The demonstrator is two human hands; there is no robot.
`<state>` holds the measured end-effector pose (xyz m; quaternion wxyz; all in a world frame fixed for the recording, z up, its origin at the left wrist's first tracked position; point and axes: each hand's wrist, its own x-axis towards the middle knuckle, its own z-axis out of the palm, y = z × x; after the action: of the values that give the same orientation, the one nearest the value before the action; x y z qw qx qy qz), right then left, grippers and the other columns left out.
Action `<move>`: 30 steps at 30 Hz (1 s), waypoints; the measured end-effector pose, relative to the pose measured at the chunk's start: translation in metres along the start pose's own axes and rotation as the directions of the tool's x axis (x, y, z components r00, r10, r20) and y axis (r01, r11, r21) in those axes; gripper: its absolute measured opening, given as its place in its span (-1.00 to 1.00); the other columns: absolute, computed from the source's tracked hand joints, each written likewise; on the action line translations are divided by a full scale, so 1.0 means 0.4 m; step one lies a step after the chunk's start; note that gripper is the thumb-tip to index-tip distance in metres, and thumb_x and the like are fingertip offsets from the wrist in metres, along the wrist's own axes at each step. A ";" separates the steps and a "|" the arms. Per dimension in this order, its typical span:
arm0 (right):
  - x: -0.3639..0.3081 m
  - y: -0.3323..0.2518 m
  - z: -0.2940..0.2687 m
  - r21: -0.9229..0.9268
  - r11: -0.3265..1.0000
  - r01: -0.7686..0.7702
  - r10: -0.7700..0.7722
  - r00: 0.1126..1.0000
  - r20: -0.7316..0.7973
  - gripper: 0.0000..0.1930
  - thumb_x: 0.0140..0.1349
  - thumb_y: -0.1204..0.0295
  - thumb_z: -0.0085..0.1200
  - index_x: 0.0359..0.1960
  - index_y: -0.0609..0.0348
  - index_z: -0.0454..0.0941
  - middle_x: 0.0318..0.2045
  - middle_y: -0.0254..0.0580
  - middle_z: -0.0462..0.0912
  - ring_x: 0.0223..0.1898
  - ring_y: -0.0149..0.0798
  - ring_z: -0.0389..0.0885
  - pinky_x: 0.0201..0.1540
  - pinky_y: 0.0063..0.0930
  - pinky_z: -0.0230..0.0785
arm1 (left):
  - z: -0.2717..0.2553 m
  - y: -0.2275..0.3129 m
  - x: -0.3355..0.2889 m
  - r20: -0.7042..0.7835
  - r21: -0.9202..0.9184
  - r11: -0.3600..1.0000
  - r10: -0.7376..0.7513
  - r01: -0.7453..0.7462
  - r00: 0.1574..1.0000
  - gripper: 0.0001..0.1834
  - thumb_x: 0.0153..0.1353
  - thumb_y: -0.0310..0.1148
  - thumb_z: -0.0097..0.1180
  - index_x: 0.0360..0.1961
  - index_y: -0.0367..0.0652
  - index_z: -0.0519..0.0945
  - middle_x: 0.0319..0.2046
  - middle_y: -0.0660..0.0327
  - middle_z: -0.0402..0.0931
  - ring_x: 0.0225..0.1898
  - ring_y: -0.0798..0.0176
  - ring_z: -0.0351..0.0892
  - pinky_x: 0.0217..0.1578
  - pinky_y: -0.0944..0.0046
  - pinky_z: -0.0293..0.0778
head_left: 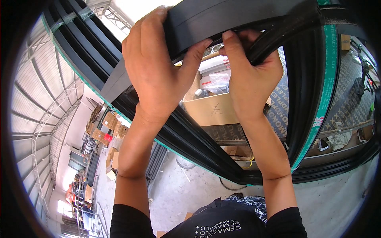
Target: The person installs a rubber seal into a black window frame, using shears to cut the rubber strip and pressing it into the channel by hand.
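Note:
A black frame (178,139) of grooved profiles, edged with green film (327,79), spans the view at a slant. Across its upper part runs a flat black bar (222,20). My left hand (152,67) is closed round this bar, fingers over its far side and thumb along its lower edge. My right hand (256,79) is closed on a thick black rubber strip (274,39), which passes between thumb and fingers. The right thumb tip presses up at the bar's lower edge. Some right fingers are hidden behind the strip and the bar.
Through the frame, an open cardboard box (210,109) holds white packages and a clear bag, next to a printed dark board (337,95). Cardboard boxes (113,123) and dark profiles (157,158) lie at the left on the pale floor (178,180).

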<state>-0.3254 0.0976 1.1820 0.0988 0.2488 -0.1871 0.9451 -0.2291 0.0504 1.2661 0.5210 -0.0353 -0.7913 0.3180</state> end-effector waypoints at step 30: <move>0.006 -0.008 -0.005 -0.094 0.995 0.032 -0.028 0.998 0.053 -0.94 0.07 0.59 0.20 -0.41 0.25 0.57 -0.55 -0.36 0.60 -0.49 -0.54 0.54 -0.37 -0.65 0.33 | 0.016 0.008 0.012 -0.077 0.041 0.998 0.043 -0.040 0.996 -0.34 -0.07 -0.23 0.43 -0.02 -0.34 0.40 -0.28 0.05 0.47 -0.30 0.12 0.49 -0.23 0.23 0.43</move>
<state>-0.3277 0.1016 1.1825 0.1198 0.2709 -0.2306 0.9269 -0.2377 0.0518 1.2667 0.5454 -0.0539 -0.7631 0.3425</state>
